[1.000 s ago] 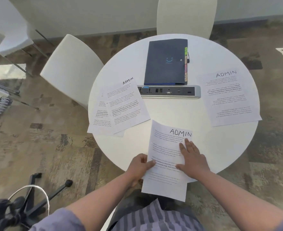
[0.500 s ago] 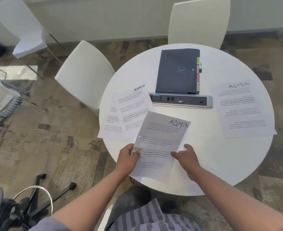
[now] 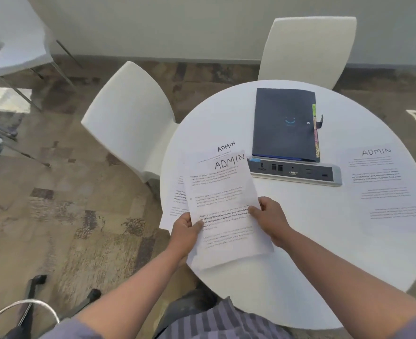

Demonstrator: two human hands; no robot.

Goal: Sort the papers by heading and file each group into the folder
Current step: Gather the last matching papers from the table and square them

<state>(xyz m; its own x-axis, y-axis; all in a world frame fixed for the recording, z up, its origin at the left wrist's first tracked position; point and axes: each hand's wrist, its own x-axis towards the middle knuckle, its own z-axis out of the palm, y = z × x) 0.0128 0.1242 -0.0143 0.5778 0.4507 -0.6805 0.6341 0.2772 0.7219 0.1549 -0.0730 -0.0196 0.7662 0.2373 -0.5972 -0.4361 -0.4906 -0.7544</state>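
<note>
**One ADMIN sheet in both hands, over the pile at nine o'clock**

Nearest me, the person's left hand (image 3: pixel 186 232) pinches the lower left edge of an ADMIN sheet (image 3: pixel 223 206), thumb on top and fingers tucked beneath. The right hand (image 3: pixel 269 220) pinches the right edge the same way, thumb pressed on the print. The sheet hangs tilted above the near left part of the round white table (image 3: pixel 300 253), its foot sticking out past the rim.

It is a single light page, limp and apt to sag or crease, I judge; holding it at two opposite edges is what keeps it flat, and it should slide easily over the paper below.

Directly under it, toward nine o'clock, lies the ADMIN pile (image 3: pixel 223 146), its heading showing just above the held sheet's top. At three o'clock another ADMIN page (image 3: pixel 385 187) lies flat, well apart. In the table's middle sits the grey power strip (image 3: pixel 292 170), and beyond it at twelve o'clock the dark folder (image 3: pixel 284 123) lies closed, coloured tabs along its right side.
</note>
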